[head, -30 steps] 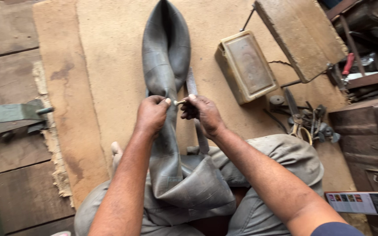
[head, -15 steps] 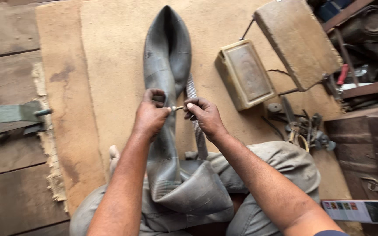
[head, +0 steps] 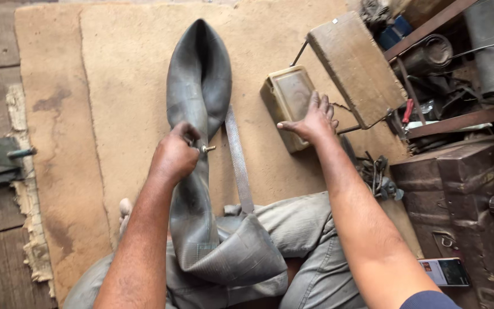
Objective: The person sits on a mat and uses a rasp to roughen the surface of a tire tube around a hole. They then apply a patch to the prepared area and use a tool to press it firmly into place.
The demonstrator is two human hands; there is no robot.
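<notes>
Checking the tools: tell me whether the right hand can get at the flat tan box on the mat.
Probably yes: the right hand already rests its fingers on the flat tan box, with nothing lying between them. The left hand grips the inner tube.

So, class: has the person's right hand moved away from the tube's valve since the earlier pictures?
Yes. The right hand has left the valve and gone right, onto the tan box. The left hand grips the tube.

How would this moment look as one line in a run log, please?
left hand: grips inner tube beside valve stem | right hand: open, on tan box | tube lies over lap
</notes>
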